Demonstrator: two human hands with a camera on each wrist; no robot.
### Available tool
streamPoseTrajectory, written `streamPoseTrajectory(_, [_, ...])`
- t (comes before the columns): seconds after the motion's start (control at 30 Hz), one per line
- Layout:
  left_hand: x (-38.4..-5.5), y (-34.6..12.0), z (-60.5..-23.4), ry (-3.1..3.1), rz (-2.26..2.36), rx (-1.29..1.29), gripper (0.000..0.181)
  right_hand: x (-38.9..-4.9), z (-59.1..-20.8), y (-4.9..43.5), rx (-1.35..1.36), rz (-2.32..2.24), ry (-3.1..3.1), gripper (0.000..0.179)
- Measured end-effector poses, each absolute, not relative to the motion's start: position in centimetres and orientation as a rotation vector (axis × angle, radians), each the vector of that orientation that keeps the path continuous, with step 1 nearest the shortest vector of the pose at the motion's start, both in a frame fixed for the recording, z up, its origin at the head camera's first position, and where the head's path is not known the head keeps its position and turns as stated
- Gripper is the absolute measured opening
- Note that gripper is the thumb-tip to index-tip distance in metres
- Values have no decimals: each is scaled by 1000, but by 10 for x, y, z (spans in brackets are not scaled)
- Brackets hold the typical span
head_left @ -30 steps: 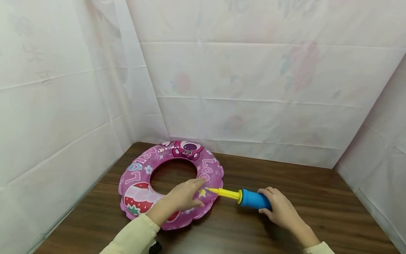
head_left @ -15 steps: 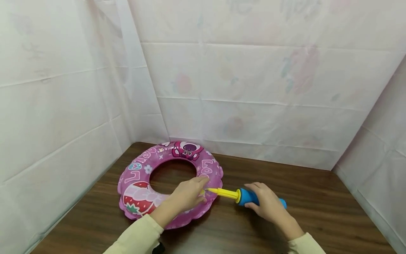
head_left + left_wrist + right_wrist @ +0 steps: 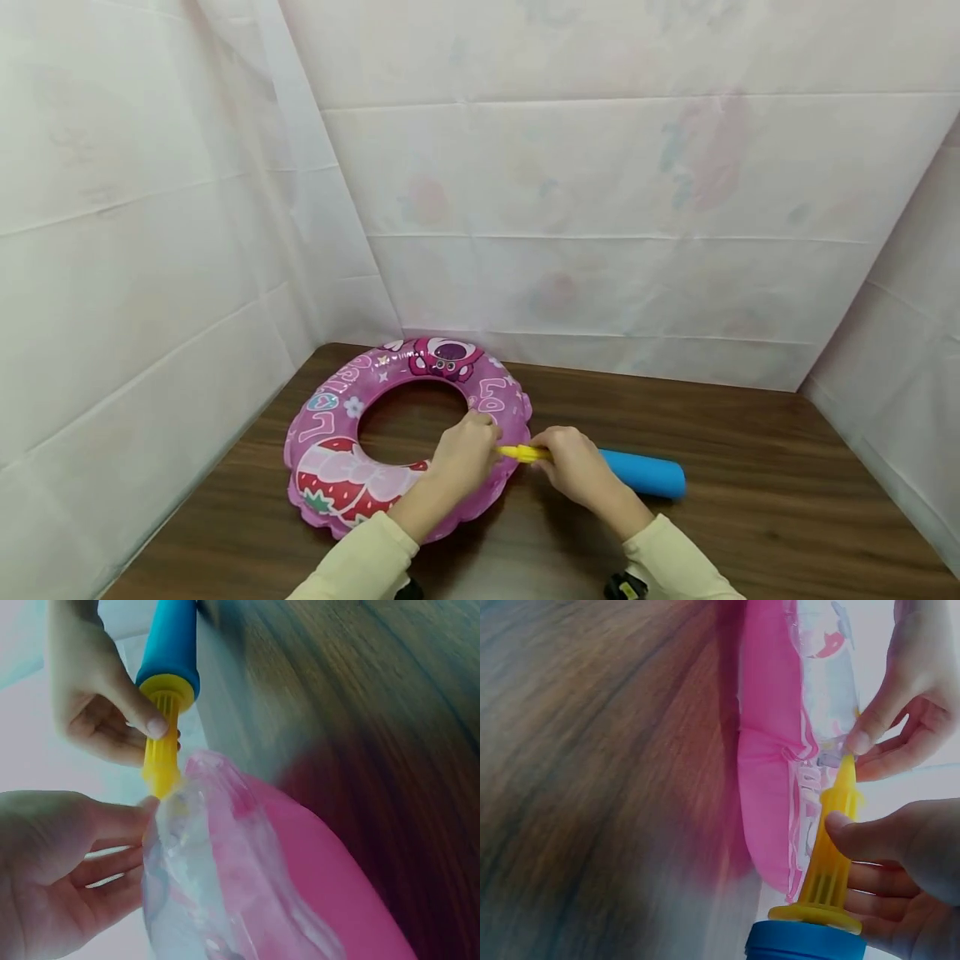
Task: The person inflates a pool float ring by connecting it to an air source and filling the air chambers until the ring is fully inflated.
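Observation:
An inflated purple-pink swim ring (image 3: pixel 318 425) with strawberry and bear prints lies flat on the wooden table. At its right side my left hand (image 3: pixel 465 454) pinches the clear valve (image 3: pixel 829 758), most of which the fingers hide in the head view. My right hand (image 3: pixel 576 468) grips the ribbed yellow nozzle (image 3: pixel 826 859) of a hand pump with a blue barrel (image 3: pixel 647 475). In the right wrist view the nozzle's tapered tip meets the valve area beside my left fingertips. How deep it sits cannot be told.
Pale printed cloth hangs as a wall behind the table (image 3: pixel 750 433), with more cloth at the left and right. The ring's far edge lies near the back cloth. A dark wrist device (image 3: pixel 626 586) shows at my right cuff.
My right hand has slid left along the pump, from the blue barrel onto the yellow nozzle. The left hand stays at the ring's right side. The ring has hardly moved.

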State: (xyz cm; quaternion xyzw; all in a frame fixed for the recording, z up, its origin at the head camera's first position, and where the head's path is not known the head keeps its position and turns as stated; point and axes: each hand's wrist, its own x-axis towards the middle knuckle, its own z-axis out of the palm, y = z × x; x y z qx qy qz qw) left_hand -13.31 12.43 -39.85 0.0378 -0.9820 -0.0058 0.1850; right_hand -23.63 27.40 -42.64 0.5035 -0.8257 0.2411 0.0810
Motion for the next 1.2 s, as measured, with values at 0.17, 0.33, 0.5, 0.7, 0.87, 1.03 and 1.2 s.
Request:
streamPoseTrajectory(0.17, [-135,126,-398,-2763,-98,165,13,-239,-423,273,1541,703,-2484,13])
streamPoseTrajectory(0.33, [-134,123,-400,-2714,-143,163,15,-237,-421,274,1499,600,-2358,18])
streamPoseTrajectory(0.5, [-134,123,-401,-2670,-148,174,14,-236,-417,273,1464,470,-2177,23])
streamPoseTrajectory(0.7, [-133,127,-402,-2661,-141,182,13,-235,-415,274,1438,422,-2116,27])
streamPoseTrajectory(0.87, [-134,129,-403,-2656,-109,197,12,-237,-416,275,1488,399,-2125,23])
streamPoseTrajectory(1.03, [-133,129,-404,-2653,-54,234,17,-239,-415,276,1540,372,-2133,19])
streamPoseTrajectory(1.2, [-130,127,-403,-2669,-25,251,21,-245,-415,278,1553,379,-2072,21])
